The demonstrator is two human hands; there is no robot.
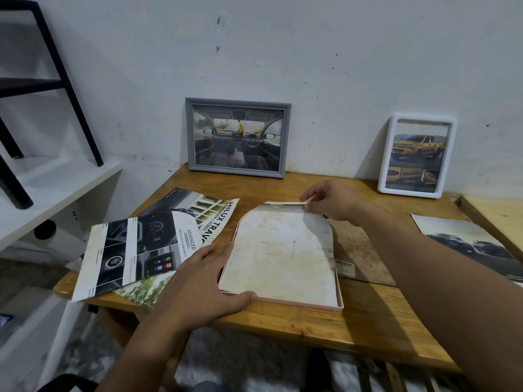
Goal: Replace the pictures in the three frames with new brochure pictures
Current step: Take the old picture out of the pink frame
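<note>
A pink frame (338, 295) lies face down in the middle of the wooden table (353, 321), with a stained white paper sheet (283, 256) lying in it. My right hand (329, 200) pinches the sheet's far edge. My left hand (206, 281) rests flat at the frame's near left corner, fingers straight. A grey frame (237, 137) with a car-interior picture leans on the wall behind. A white frame (414, 157) with a yellow-truck picture leans at the right. Brochure pages (141, 250) lie fanned at the left.
A brown backing board (359, 250) lies right of the pink frame. Another car picture (467, 244) lies at the table's right edge. A white shelf (42, 193) with a black metal stand (70, 89) is at the left. A second wooden surface (498, 219) adjoins at the right.
</note>
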